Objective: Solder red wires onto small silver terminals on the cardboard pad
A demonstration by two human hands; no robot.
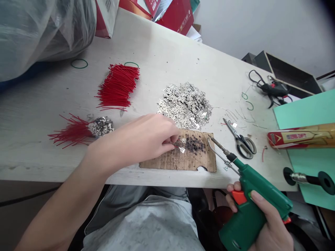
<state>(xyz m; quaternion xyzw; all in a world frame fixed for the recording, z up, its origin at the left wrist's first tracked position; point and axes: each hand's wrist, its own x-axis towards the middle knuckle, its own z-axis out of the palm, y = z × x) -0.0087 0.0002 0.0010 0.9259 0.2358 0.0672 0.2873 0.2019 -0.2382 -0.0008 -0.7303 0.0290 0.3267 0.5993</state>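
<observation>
My left hand (154, 134) reaches over a scorched piece of cardboard (157, 162), its thumb and fingers pinched on a thin red wire. Beside the fingertips lie two small metal tabs (182, 150), one of them at the visible end of the wire. Wrapped around the handle of a green soldering gun (261, 195), my right hand (273, 225) has a finger near its orange trigger. The gun's metal tip points at the cardboard's right edge, apart from the tabs. A heap of silvery metal tabs (187, 104) sits just behind the cardboard.
A stack of red wires (117, 87) and a bundle of wires with tabs (101, 127) lie to the left. Scissors (242, 141), a solder spool (299, 177) and a red-gold tube (300, 136) are on the right. A plastic bag (47, 35) bulges at far left.
</observation>
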